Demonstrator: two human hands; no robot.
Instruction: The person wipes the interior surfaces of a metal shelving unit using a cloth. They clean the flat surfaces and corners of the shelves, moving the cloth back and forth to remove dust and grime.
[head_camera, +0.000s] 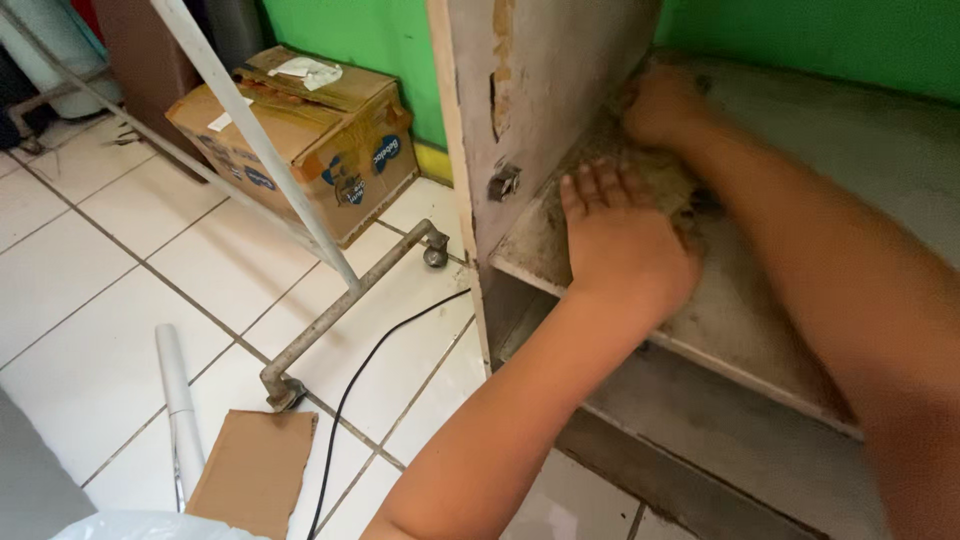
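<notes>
My left hand (620, 240) presses flat, fingers together, on a brownish rag or scrubbing pad (655, 175) lying on a dirty grey shelf (740, 320) of a worn cabinet. My right hand (665, 105) reaches further back on the same shelf and rests on the far end of that brownish material, close to the cabinet's side panel (540, 90). I cannot tell whether its fingers grip the material. Both forearms come in from the lower right.
A taped cardboard box (300, 130) sits on the white tiled floor by the green wall. A wheeled metal stand (340, 300), a black cable (370, 380), a white tube (175, 390) and a flat cardboard piece (255, 470) lie to the left.
</notes>
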